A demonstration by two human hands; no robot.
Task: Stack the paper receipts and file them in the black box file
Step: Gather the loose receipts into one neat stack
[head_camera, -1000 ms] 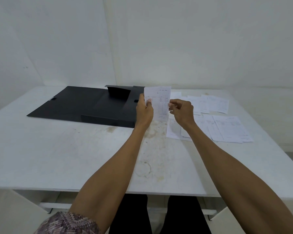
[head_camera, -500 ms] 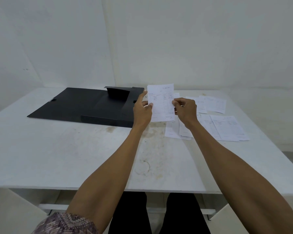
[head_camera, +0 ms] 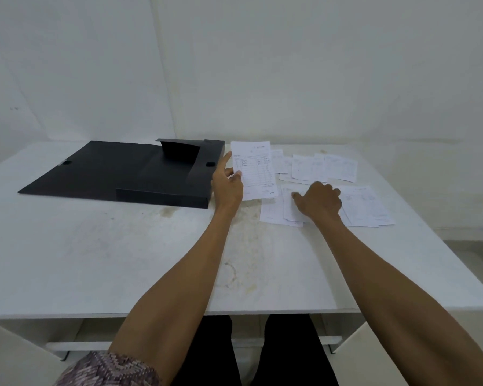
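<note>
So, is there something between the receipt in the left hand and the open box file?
Nothing visible. The left hand holds the receipt upright just right of the box file, which lies open. Only the file's low side wall is between them, and the receipt is already above it.

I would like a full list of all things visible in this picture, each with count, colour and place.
black box file: one, black, open flat on the table's far left
held receipt: one, white, upright in the left hand, beside the file
loose receipts: several overlapping, exact number unclear, white, table's far right
table: one, white, stained near the middle
wall: white, behind the table
left hand: pinching the held receipt
right hand: palm down on the loose receipts
</note>
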